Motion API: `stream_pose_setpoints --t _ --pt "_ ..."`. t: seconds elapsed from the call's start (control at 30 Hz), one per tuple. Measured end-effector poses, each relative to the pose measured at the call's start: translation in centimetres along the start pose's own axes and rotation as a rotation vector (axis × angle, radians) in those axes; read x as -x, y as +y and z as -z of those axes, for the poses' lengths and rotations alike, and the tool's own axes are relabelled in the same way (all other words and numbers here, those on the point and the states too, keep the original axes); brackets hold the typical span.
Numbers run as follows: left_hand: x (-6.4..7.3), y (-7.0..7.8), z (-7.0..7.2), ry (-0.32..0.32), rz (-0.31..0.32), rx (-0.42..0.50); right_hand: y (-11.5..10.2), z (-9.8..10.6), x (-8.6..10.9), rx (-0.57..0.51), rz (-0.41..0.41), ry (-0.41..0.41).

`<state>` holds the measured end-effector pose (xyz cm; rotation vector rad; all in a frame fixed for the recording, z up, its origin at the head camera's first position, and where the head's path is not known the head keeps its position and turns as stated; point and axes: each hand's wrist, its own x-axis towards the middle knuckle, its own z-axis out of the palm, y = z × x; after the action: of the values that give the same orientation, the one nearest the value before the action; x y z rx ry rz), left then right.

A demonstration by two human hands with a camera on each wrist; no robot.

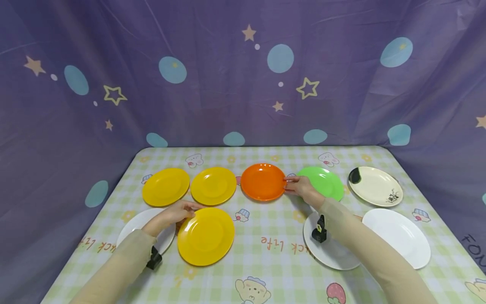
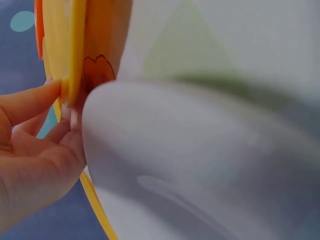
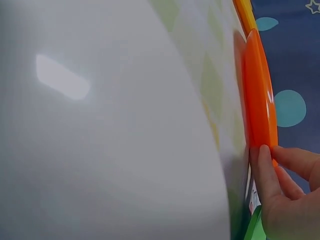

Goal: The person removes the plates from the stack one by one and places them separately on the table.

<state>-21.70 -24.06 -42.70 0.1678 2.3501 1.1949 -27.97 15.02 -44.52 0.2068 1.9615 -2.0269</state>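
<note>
In the head view my left hand [image 1: 175, 215] pinches the upper left rim of the front yellow plate [image 1: 206, 237]. The left wrist view shows the thumb on one face of that plate's rim [image 2: 76, 45] and fingers behind the other. My right hand [image 1: 303, 189] pinches the right edge of the orange plate [image 1: 263, 181], which the right wrist view shows side-on [image 3: 257, 95]. Beneath my left wrist lies a white plate [image 1: 133, 221], partly covered by the hand. A second white plate [image 1: 338, 257] sits under my right forearm, and the green plate [image 1: 328, 183] is partly hidden behind my right hand.
Two more yellow plates, one at far left [image 1: 166, 187] and one beside it [image 1: 213, 185], lie in the back row. At the right are a cream patterned plate [image 1: 373, 185] and a white plate [image 1: 398, 238]. A checked tablecloth [image 1: 273, 274] covers the table; a purple curtain [image 1: 228, 114] hangs behind.
</note>
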Motion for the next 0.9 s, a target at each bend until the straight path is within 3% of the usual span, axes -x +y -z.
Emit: stream_pose_setpoints --t 0.27,0.9 --pt "0.1 0.3 -0.3 0.016 -0.020 -0.024 -0.2 0.1 0.3 0.019 -0.018 0.009" --pt "0.0 0.2 -0.7 0.032 0.004 -0.018 0.1 0.6 1.3 0.061 -0.029 0.021"
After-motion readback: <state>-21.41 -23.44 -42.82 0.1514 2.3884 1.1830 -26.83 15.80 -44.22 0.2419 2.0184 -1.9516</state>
